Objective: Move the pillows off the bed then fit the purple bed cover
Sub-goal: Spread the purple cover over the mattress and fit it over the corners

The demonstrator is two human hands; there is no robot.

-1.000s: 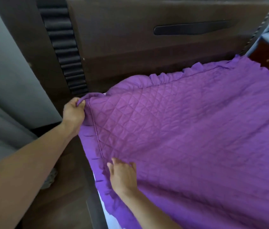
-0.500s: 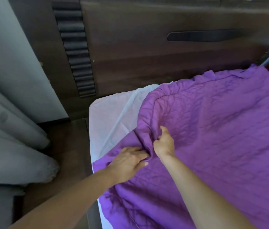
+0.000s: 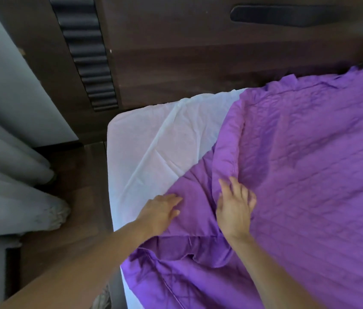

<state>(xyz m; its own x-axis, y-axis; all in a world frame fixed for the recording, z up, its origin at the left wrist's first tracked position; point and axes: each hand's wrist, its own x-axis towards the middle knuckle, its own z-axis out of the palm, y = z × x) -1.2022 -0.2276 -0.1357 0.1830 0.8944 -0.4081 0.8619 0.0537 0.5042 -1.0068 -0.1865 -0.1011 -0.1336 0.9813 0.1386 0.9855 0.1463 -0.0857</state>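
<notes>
The purple quilted bed cover (image 3: 309, 163) lies over most of the bed, its near-left corner folded back onto itself. The white mattress sheet (image 3: 153, 139) shows bare at the head-left corner. My left hand (image 3: 160, 211) rests flat, fingers spread, on the folded plain purple underside at the sheet's edge. My right hand (image 3: 235, 208) lies on the fold's ridge with fingers apart, slightly blurred. Neither hand visibly pinches the fabric. No pillows are in view.
A dark wooden headboard (image 3: 198, 52) with a ribbed black panel (image 3: 84, 52) stands behind the bed. Grey curtains (image 3: 9, 186) hang at the left over a dark wooden floor strip (image 3: 82, 186) beside the bed.
The cover's corner, held at the headboard a second ago, has been pulled back and folded over, baring the white sheet. Both hands have let go and now lie on the fold.
</notes>
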